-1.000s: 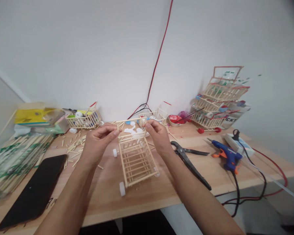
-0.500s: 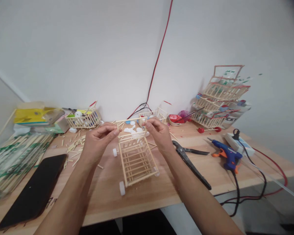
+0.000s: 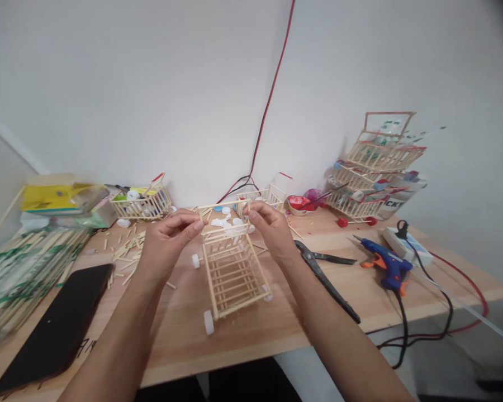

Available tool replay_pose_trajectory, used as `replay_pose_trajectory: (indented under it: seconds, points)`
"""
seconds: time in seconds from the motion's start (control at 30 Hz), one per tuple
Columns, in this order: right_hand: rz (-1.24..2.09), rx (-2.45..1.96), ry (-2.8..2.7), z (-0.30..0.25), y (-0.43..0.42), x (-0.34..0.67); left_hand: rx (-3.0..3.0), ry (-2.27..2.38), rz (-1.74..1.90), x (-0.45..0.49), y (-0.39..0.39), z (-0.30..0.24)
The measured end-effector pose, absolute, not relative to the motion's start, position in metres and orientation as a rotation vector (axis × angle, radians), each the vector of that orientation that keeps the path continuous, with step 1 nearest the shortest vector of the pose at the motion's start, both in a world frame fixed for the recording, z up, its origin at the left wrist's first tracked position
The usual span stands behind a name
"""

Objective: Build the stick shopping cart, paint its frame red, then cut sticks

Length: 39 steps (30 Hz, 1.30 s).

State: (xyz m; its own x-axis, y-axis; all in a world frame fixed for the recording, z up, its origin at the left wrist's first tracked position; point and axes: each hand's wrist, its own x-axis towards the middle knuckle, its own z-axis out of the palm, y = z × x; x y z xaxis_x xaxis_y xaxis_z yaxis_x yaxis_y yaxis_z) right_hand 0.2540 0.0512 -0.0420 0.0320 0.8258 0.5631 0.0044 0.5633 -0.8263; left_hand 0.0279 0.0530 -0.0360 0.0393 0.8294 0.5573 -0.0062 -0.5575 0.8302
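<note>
- Cart (image 3: 235, 273) of thin sticks is at the middle of the tabletop (image 3: 176, 340), between the 2 forearms, and its handle (image 3: 224, 205) is on the far side.
- Left hand (image 3: 167, 237) is clamped with thumb and fingertips on the left post of this handle.
- Right hand (image 3: 272, 229) is pinched together in the same way on the right post, so the bar of the handle lies between the 2 hands.
- 3 white wheels (image 3: 208, 322) of the cart can be seen clearly: 2 at its left side and 1 at the near right corner.
- Beyond the handle, white pieces (image 3: 224, 223) are scattered, and behind them stands a second cart (image 3: 272, 195), partly hidden by the right hand.
- To the left of the left hand lie short sticks (image 3: 129, 251), and farther left are a black phone (image 3: 54, 329) and a bundle of long sticks (image 3: 29, 279).
- Pliers (image 3: 327, 285) with their handles spread lie just beside the right forearm.
- Farther right, the blue glue gun (image 3: 385, 262) lies near a white power strip (image 3: 408, 245).
- At the back right, several carts are piled in a stack (image 3: 369, 178), near a dish (image 3: 299, 205) with red inside.
</note>
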Motion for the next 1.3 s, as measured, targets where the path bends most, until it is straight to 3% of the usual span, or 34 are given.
replay_pose_trajectory:
  seconds: [0.67,0.97,1.3]
  points:
    - [0.849,-0.763,-1.246,-0.046,0.053,0.254,1.648,0.828,1.595,0.028,0.053,-0.035]
    - [1.267,-0.544,-0.88,-0.035,0.052,0.257,1.641,0.837,1.594,0.028,0.052,-0.033]
    - [1.325,-0.503,-0.776,-0.035,0.052,0.258,1.603,0.89,1.603,0.028,0.053,-0.035]
